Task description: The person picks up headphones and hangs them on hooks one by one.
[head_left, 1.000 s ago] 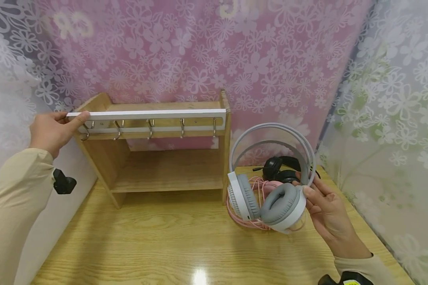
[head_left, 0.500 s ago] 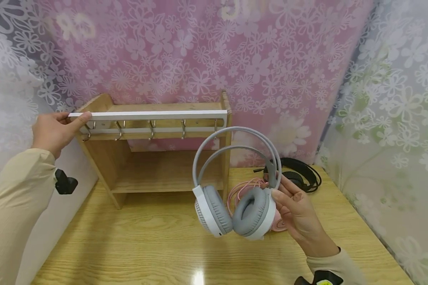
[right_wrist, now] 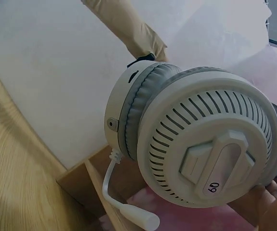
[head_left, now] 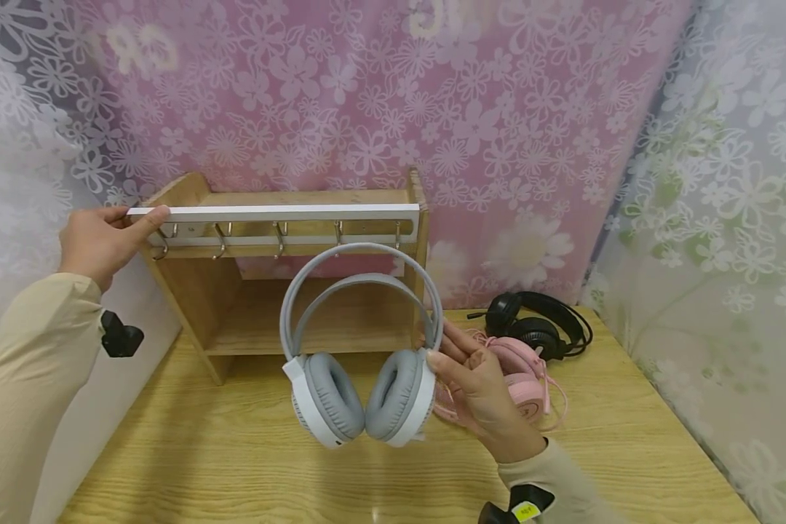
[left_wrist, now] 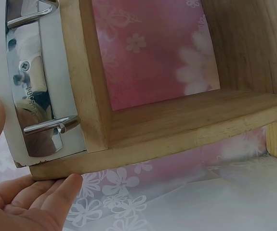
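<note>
Three headsets are counted: a white and grey headset [head_left: 360, 349] held up in the air in front of the wooden shelf [head_left: 288, 291], a pink headset [head_left: 520, 375] lying on the table [head_left: 236, 466], and a black headset [head_left: 537, 324] just behind the pink one. Five metal hooks [head_left: 277, 236] are seen along a white rail [head_left: 275, 212] at the shelf's front.

The white and grey headset is gripped by the right hand [head_left: 474, 386], fingers curled round the right ear cup [right_wrist: 210, 144] where the band meets it. The left hand [head_left: 98, 240] is closed on the left end of the rail, thumb laid along its top.

The ear cups are round, with padded grey cushions and slotted white plastic shells; a short white microphone stalk [right_wrist: 128, 202] hangs from one. The table is glossy light wood.
</note>
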Action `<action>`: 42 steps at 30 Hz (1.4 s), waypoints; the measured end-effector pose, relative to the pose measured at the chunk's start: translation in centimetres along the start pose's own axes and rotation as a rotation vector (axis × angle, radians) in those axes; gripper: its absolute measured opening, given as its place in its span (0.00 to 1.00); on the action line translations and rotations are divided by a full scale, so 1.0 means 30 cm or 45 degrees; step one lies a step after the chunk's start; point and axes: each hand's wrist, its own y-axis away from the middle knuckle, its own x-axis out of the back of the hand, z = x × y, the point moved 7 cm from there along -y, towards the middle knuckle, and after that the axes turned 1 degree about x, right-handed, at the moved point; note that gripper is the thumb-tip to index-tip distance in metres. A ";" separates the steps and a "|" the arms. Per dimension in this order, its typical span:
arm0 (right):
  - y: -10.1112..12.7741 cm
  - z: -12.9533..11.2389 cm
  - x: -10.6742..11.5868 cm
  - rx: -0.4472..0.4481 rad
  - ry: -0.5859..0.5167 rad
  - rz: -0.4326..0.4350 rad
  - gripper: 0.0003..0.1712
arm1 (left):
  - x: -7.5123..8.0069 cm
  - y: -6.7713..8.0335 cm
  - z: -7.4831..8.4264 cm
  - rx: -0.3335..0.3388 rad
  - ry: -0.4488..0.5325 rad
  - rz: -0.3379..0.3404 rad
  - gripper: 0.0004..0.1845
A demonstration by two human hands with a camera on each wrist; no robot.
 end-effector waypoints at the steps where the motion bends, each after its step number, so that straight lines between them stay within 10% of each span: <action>1: -0.007 0.014 -0.011 -0.006 0.011 0.011 0.41 | 0.000 -0.001 -0.002 0.007 -0.001 -0.010 0.50; 42: -0.210 0.314 -0.434 -0.023 0.166 -0.207 0.34 | -0.005 -0.014 -0.029 0.133 0.178 -0.141 0.54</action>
